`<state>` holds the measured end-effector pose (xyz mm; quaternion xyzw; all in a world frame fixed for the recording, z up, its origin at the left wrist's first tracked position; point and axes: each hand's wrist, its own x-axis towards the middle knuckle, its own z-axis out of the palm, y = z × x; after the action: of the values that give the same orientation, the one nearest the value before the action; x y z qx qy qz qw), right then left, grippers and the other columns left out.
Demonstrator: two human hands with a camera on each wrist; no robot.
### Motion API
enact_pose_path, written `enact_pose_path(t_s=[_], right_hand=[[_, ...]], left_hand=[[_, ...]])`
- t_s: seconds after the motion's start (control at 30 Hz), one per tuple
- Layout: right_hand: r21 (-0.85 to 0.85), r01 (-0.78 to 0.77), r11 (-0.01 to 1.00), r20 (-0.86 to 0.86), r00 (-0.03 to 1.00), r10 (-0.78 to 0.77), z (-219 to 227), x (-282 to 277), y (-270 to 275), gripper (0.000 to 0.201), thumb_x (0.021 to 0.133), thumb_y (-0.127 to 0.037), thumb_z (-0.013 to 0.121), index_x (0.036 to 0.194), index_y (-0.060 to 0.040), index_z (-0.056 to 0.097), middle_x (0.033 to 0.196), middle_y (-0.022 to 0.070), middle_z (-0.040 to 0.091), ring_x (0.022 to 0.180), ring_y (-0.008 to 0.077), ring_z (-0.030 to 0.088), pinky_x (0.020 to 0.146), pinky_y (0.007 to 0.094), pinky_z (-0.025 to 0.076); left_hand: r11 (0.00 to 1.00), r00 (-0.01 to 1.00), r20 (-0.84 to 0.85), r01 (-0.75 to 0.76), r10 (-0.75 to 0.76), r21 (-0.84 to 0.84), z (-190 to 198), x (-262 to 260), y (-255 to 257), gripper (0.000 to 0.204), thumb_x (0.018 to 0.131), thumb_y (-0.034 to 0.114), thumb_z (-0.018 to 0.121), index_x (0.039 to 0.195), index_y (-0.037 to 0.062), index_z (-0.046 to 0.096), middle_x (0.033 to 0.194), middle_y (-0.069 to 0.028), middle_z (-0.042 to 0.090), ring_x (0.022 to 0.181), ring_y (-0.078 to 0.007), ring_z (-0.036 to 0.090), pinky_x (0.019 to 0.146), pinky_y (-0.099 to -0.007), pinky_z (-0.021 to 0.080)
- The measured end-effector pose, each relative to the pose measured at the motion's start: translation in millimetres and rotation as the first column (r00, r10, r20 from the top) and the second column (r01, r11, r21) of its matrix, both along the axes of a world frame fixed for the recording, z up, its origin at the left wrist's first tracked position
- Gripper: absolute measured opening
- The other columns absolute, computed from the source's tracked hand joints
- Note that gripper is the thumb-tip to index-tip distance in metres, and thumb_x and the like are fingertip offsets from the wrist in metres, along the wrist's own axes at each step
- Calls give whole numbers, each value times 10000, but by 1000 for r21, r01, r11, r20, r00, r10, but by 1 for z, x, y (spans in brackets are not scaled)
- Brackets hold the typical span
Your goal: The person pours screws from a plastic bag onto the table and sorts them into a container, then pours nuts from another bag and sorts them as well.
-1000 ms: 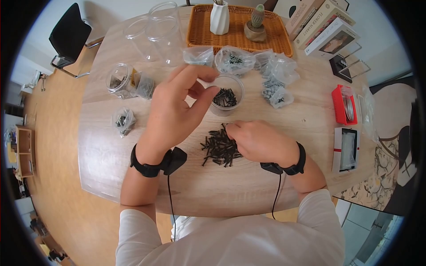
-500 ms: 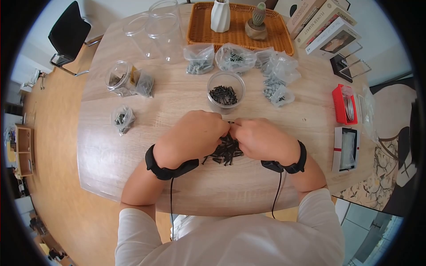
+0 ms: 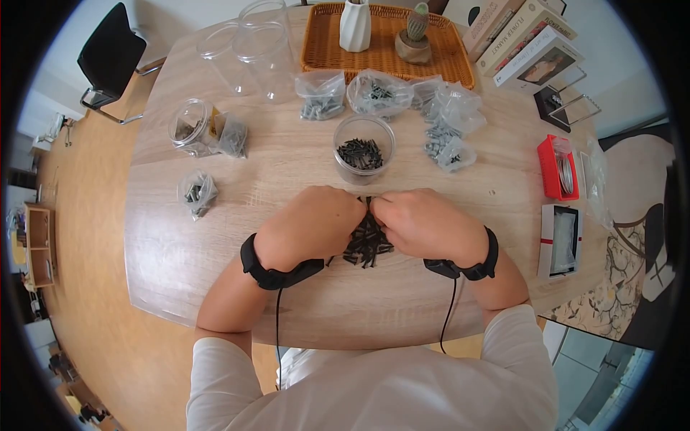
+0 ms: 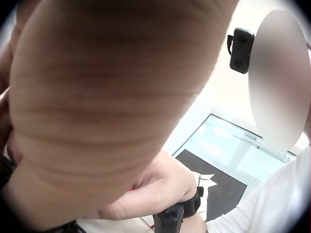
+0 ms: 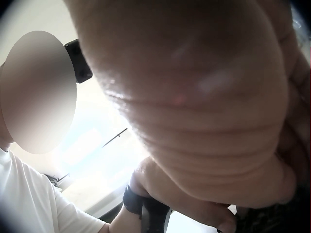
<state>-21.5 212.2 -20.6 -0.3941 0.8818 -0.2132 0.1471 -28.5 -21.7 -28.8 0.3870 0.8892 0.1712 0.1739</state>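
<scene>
A loose pile of black screws [image 3: 368,246] lies on the wooden table in front of the person. The left hand [image 3: 310,224] covers the pile's left side with bent fingers pointing down; its fingertips are hidden, and I cannot tell whether they grip a screw. From the other side, the right hand [image 3: 433,226] has its fingers curled at the pile's far edge, pinching among the black screws. The fingertips of both hands come close together there. Just beyond stands a round clear tub [image 3: 364,161], partly filled with black screws. Palms fill most of both wrist views.
Behind the tub sit plastic bags of hardware [image 3: 321,106] and a wicker tray [image 3: 320,50]. A clear jar [image 3: 192,129] and a small bag [image 3: 198,194] stand left, near tall clear containers [image 3: 262,61]. At right are a red basket [image 3: 550,169] and a white box [image 3: 559,241].
The left hand has come down from beside the tub to the screw pile, its fingers now beside the right hand's. The right hand has stayed at the pile.
</scene>
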Motion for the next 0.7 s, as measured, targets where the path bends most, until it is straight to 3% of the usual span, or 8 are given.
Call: enact_pose_path(t_s=[0.27, 0.47, 0.5, 0.53, 0.57, 0.63, 0.7], right_hand=[[-9, 2, 1000, -13, 1000, -2, 1, 0, -1, 74, 862, -24, 670, 926, 1, 642, 914, 180, 718, 884, 419, 721, 776, 511, 588], [-186, 40, 982, 38, 999, -34, 28, -1, -6, 92, 908, -55, 709, 925, -26, 623, 897, 153, 710, 843, 371, 724, 736, 461, 584], [-405, 151, 902, 1, 986, -165, 28, 0, -11, 103, 917, -38, 737, 956, -29, 642, 910, 138, 719, 833, 337, 726, 726, 432, 583], [-605, 235, 760, -2, 955, -297, 28, 1, -14, 121, 926, -22, 765, 987, -32, 661, 924, 122, 728, 823, 303, 729, 716, 403, 582], [-605, 236, 760, 1, 955, -296, 27, -1, -14, 121, 926, -22, 765, 987, -32, 661, 924, 122, 728, 823, 303, 729, 716, 403, 582], [-756, 164, 634, -212, 855, -474, 20, -11, -12, 180, 924, 22, 800, 1068, -24, 702, 968, 103, 749, 837, 249, 730, 727, 355, 585], [-732, 133, 669, -285, 831, -477, 17, -18, -9, 203, 942, 25, 789, 1125, -16, 713, 1016, 104, 758, 848, 238, 728, 748, 334, 589]], left_hand=[[1000, 1000, 13, -3, 3, -15, -3, -1, 0, 62, 795, 68, 739, 782, 15, 769, 846, -204, 757, 830, -413, 752, 743, -481, 597], [996, 996, 90, -11, 19, -87, -2, -2, 2, 87, 842, 142, 734, 857, 60, 759, 872, -170, 756, 871, -407, 736, 783, -512, 580], [996, 996, 89, -12, 19, -83, -4, -2, 2, 87, 842, 142, 734, 857, 60, 759, 872, -170, 756, 871, -407, 736, 783, -512, 580], [998, 997, 79, -3, 8, -63, -5, -1, 1, 83, 846, 142, 728, 856, 65, 758, 874, -167, 756, 871, -404, 736, 785, -514, 578], [999, 998, 68, 6, -3, -44, -7, -1, 0, 80, 850, 142, 722, 855, 70, 757, 876, -163, 755, 871, -401, 735, 788, -516, 577], [1000, 998, 57, 5, -3, -24, -8, 0, -2, 80, 856, 142, 714, 853, 73, 755, 880, -160, 755, 870, -399, 733, 790, -516, 576], [1000, 999, 49, 7, -7, -2, -9, 1, -1, 81, 861, 142, 707, 850, 77, 753, 883, -157, 755, 869, -397, 732, 791, -516, 574]])
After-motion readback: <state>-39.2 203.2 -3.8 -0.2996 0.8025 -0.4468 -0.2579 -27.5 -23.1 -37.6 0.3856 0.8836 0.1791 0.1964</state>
